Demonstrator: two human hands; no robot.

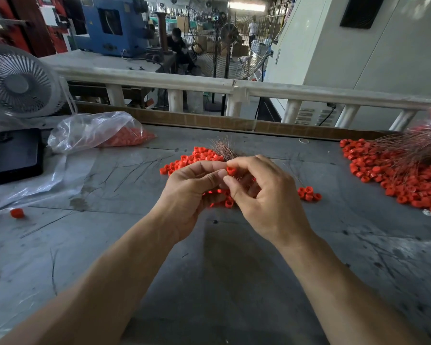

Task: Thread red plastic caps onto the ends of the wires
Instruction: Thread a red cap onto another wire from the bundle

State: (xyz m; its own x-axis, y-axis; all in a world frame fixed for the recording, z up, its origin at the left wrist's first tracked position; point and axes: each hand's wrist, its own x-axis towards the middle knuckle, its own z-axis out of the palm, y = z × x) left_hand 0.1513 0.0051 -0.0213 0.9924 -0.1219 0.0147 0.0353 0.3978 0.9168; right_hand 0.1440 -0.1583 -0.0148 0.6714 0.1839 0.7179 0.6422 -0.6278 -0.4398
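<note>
Both hands meet above the middle of the grey table [209, 282]. My right hand [266, 195] pinches a single red cap [230, 170] between thumb and forefinger. My left hand [192, 195] holds a bundle of thin copper wires [223, 148] that fans out behind the fingers, its thumb and forefinger pinched at the cap. Loose red caps [189, 160] lie in a heap under and behind the hands. Whether a wire is inside the cap is hidden by the fingers.
A big pile of capped wires [406, 168] lies at the right. A plastic bag of caps [97, 133] sits at the back left, beside a black case [15, 155] and a desk fan [18, 83]. A lone cap [17, 212] and a small cluster of caps [309, 194] lie nearby.
</note>
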